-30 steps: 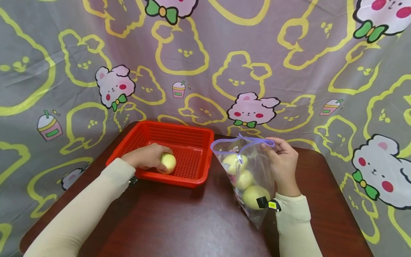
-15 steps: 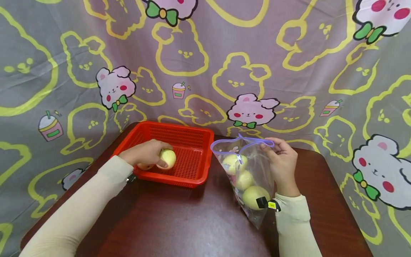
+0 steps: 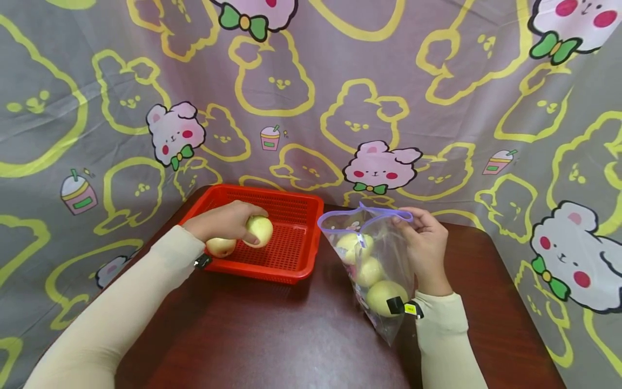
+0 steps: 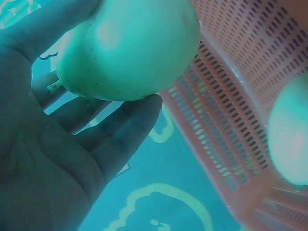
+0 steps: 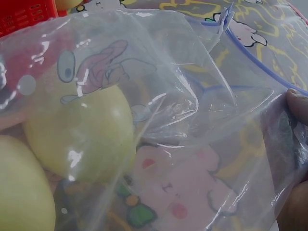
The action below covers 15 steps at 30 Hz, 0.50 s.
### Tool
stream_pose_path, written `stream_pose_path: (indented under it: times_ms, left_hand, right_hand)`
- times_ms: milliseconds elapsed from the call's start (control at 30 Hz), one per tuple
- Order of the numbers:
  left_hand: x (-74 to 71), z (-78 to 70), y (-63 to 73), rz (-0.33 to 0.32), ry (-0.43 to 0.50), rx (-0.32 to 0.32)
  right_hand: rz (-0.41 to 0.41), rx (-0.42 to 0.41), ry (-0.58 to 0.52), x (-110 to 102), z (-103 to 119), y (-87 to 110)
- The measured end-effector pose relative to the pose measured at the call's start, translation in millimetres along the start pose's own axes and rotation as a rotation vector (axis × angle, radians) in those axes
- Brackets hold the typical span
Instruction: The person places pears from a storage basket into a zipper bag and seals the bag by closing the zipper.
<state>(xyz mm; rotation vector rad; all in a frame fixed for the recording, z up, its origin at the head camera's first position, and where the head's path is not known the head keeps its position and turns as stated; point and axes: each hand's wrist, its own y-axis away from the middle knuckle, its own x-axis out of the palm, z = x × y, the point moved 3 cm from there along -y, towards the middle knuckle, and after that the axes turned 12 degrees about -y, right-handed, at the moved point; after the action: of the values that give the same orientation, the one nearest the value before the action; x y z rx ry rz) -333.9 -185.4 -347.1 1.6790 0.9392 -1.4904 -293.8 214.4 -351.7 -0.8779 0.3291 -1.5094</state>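
Observation:
In the head view, my left hand (image 3: 225,220) grips a pale yellow pear (image 3: 259,232) over the red basket (image 3: 313,254). Its short stem and speckled skin show in the left wrist view, fingers around the pear (image 4: 130,53). Another pear (image 3: 221,247) lies in the basket, partly under my left hand. On the right, my right hand (image 3: 428,251) pinches the rim of a clear zip bag (image 3: 405,265) with a purple zip edge. The bag's mouth stands open. Several pears sit inside it; two show through the plastic in the right wrist view, one pear (image 5: 82,134) near the middle.
A dark brown table (image 3: 272,335) bears the basket. Behind it hangs a grey curtain (image 3: 301,65) with yellow outlines and rabbit faces, close to the table's back and sides. The bag stands to the right of the basket, a small gap between them.
My left hand has lifted the pear slightly up and to the right in the basket, uncovering the other pear. My right hand and the bag have stayed nearly still.

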Motion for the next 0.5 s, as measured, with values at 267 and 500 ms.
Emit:
stream_pose_path:
  times_ms: [267, 500]
  left_hand:
    - [-23.2, -16.5, -7.2, -0.036, -0.060, 0.088]
    - [-41.9, -37.6, -8.8, -0.056, -0.089, 0.118]
  right_hand:
    - [-0.001, -0.008, 0.015, 2, 2, 0.4]
    - [-0.001, -0.008, 0.028, 2, 1, 1.1]
